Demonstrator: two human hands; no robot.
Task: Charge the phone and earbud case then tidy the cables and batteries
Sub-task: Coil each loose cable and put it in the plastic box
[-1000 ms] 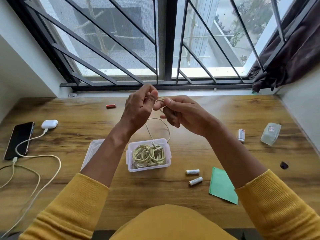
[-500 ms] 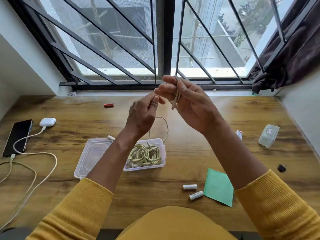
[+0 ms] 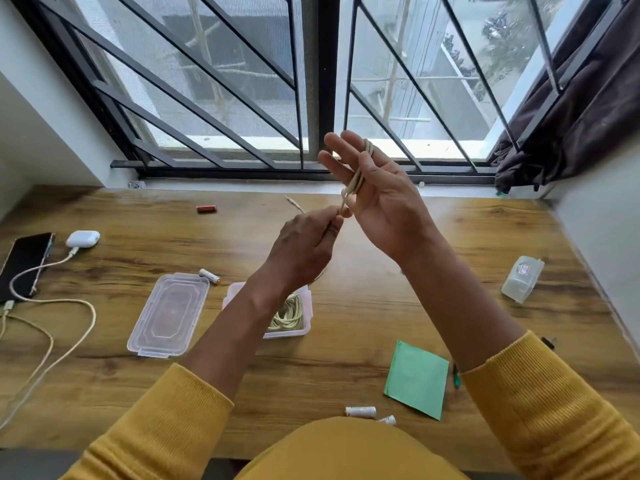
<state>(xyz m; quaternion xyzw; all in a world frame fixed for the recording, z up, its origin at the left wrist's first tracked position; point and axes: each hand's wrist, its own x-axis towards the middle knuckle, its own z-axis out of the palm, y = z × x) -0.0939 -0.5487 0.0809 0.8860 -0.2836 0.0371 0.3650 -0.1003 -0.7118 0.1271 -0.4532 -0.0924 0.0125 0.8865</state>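
Head view, starting at the near edge of the table: two white batteries lie side by side just above the yellow sweater, with a green paper sleeve beside them toward the right. Farther in, near the table's middle, an open clear box holds coiled pale cables, partly hidden behind the left forearm; its lid lies flat just to its left, and a third white battery rests at the lid's far corner. By the left edge a dark phone and a white earbud case each have a white charging cable plugged in, the leads looping toward the near left corner. Near the right edge a small clear plastic case lies on its side. Above the middle of the table both hands are raised: the left hand has its grip closed, pinching a beige cable near its plug end, which sticks out beyond the fingers. The right hand is held palm-up with fingers straight and spread, its grip released, and the same cable is looped around those fingers. Toward the far edge a red battery lies alone, below the barred window.
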